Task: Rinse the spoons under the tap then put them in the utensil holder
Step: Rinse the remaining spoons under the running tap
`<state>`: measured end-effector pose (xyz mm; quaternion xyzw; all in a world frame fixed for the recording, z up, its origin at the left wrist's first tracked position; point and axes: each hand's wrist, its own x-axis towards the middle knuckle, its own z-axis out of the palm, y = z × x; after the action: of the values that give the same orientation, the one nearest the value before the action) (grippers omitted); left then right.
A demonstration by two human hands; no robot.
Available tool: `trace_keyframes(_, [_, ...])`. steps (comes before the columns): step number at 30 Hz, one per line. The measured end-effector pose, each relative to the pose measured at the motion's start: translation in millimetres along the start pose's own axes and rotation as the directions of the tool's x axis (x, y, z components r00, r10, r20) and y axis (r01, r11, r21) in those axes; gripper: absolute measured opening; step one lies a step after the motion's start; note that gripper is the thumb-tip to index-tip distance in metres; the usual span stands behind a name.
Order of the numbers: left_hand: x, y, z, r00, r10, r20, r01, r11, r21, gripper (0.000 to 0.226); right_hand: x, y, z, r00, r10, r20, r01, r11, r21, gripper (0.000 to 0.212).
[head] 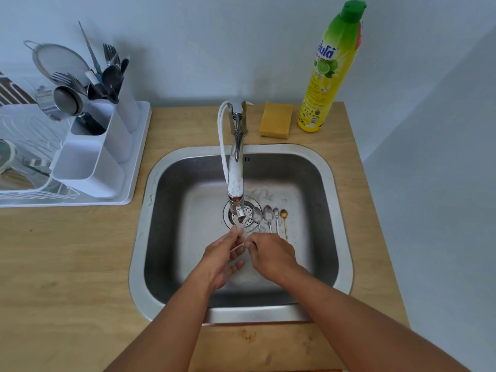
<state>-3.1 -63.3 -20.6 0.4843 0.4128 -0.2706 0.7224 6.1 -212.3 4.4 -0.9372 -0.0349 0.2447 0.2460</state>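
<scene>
Rinsing is in progress. My left hand and right hand pinch one thin, pale-handled spoon under the chrome tap, at 6 o'clock from its spout. Four slim spoons, three steel and one gold, lie at 3 o'clock of the drain on the brushed steel sink, unrinsed by my judgement. The white plastic utensil holder stands at 10 o'clock.

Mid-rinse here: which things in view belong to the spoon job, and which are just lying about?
Job: tap; sink; four spoons lying by the drain; thin, blurred item that left hand and right hand hold under the spout; utensil holder.

Lying about: sponge; dish soap bottle; strainer.
</scene>
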Motion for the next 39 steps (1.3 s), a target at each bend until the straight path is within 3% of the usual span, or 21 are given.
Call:
trace_keyframes(6, [3, 7, 4, 0.993, -0.088, -0.084, 0.087, 0.996, -0.008, 0.031, -5, -2, 4, 0.999, -0.036, -0.034, 0.035, 0.999, -0.041, 0.026])
trace_keyframes(13, [2, 18, 8, 0.981, -0.19, -0.045, 0.187, 0.98, -0.069, 0.038, -7, -5, 5, 0.999, 0.025, -0.041, -0.024, 0.999, 0.038, 0.025])
trace_keyframes(16, [3, 17, 5, 0.99, -0.139, -0.034, 0.138, 0.989, -0.047, 0.042, -7, -6, 3, 0.998, 0.058, -0.016, -0.056, 0.995, 0.088, 0.024])
trace_keyframes(20, [1, 6, 4, 0.999, 0.027, -0.025, -0.026, 0.999, 0.032, 0.02, -4, -7, -1, 0.997, 0.083, -0.005, -0.081, 0.985, 0.149, 0.025])
trace_keyframes(22, [-1, 1, 6, 0.994, 0.103, -0.036, -0.1, 0.991, 0.086, 0.021, -3, -6, -1, 0.996, 0.086, 0.0, -0.084, 0.981, 0.176, 0.028])
trace_keyframes(28, [-4, 1, 18, 0.956, 0.275, -0.102, -0.245, 0.94, 0.236, 0.015, -2, -3, 4, 0.998, 0.055, -0.025, -0.051, 0.99, 0.128, 0.026])
trace_keyframes(32, [-6, 8, 24, 0.941, 0.291, -0.171, -0.246, 0.938, 0.246, 0.011, -2, -2, 6, 0.998, 0.02, -0.063, -0.017, 0.999, 0.05, 0.023])
trace_keyframes(36, [-4, 16, 25, 0.935, 0.246, -0.255, -0.188, 0.955, 0.23, 0.026, -2, -3, 10, 0.997, 0.025, -0.073, -0.023, 0.999, 0.03, 0.024])
trace_keyframes(39, [-3, 21, 21, 0.972, 0.164, -0.171, -0.135, 0.976, 0.17, 0.037, 2, -3, 9, 0.996, 0.084, -0.01, -0.078, 0.961, 0.264, 0.026])
